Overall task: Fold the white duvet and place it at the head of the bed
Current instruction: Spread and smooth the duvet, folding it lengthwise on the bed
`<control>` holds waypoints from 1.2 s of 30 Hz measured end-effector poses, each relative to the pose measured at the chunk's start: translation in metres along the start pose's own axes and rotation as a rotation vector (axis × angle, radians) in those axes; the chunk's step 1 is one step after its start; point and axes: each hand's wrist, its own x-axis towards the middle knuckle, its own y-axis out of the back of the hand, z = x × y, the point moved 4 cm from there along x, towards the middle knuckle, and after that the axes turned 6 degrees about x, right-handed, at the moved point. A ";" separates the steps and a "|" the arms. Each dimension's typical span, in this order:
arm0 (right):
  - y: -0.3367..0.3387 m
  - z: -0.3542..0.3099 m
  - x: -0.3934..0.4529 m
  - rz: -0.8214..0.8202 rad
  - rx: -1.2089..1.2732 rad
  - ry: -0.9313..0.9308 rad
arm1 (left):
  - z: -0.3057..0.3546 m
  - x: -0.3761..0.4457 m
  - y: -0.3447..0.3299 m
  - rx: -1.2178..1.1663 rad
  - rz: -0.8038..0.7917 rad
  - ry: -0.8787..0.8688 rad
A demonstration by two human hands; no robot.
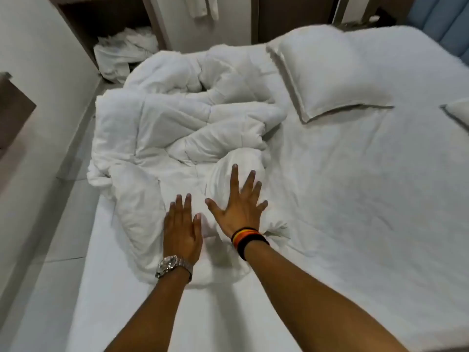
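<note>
Left hand (181, 231), flat and open with fingers together, rests on the near edge of the crumpled white quilted duvet (162, 128); silver metal wristwatch (168, 265) on that wrist. Right hand (239, 207), open with fingers spread, presses on a rounded hump of the same duvet; striped black, red and yellow wristband (247, 240) on that wrist. Neither hand grips anything.

Duvet lies bunched in a heap on the left side of the white-sheeted bed (355, 212), reaching up toward the far left corner, with the near white rectangular pillow with grey piping (327, 72) just beside its far end. Folding looks not yet begun.

To do this step well, I judge: don't flatten the heap as it sits. Find two corners or one straight edge, pull it out flat across the sheet, smooth out trapped folds, then fold edge to edge. The padded fill will likely spring back, so press each fold down.

Counts: one duvet, two hands, two pillows (second pillow (459, 110) cut off at the right edge), one pile of loose white linen (121, 54) in the brown alcove beyond the bed.
</note>
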 end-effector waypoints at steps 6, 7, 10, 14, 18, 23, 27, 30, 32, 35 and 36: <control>-0.022 0.061 0.010 -0.059 -0.055 -0.143 | -0.003 0.018 -0.028 0.170 -0.036 -0.158; -0.018 0.071 0.010 -0.085 -0.059 -0.121 | 0.002 0.022 -0.036 0.208 -0.060 -0.208; 0.000 0.089 0.008 -0.085 -0.016 -0.046 | 0.019 0.029 -0.060 0.268 -0.129 -0.286; 0.045 0.095 -0.016 0.056 0.359 -0.087 | 0.052 0.018 -0.069 0.185 -0.224 -0.287; 0.097 0.118 -0.065 0.152 0.748 -0.219 | 0.091 -0.007 -0.056 0.031 -0.294 -0.305; 0.132 0.164 -0.154 0.094 0.895 -0.296 | 0.134 -0.071 -0.047 -0.066 -0.381 -0.399; 0.153 0.212 -0.238 0.111 0.936 -0.358 | 0.164 -0.154 -0.061 -0.005 -0.475 -0.470; 0.172 0.248 -0.307 0.144 0.955 -0.402 | 0.196 -0.223 -0.076 0.027 -0.545 -0.492; 0.177 0.277 -0.355 0.150 0.945 -0.441 | 0.214 -0.271 -0.086 0.048 -0.577 -0.521; 0.166 0.324 -0.416 0.131 0.881 -0.517 | 0.224 -0.339 -0.097 0.090 -0.642 -0.581; 0.160 0.338 -0.430 0.118 0.846 -0.539 | 0.222 -0.356 -0.097 0.098 -0.652 -0.600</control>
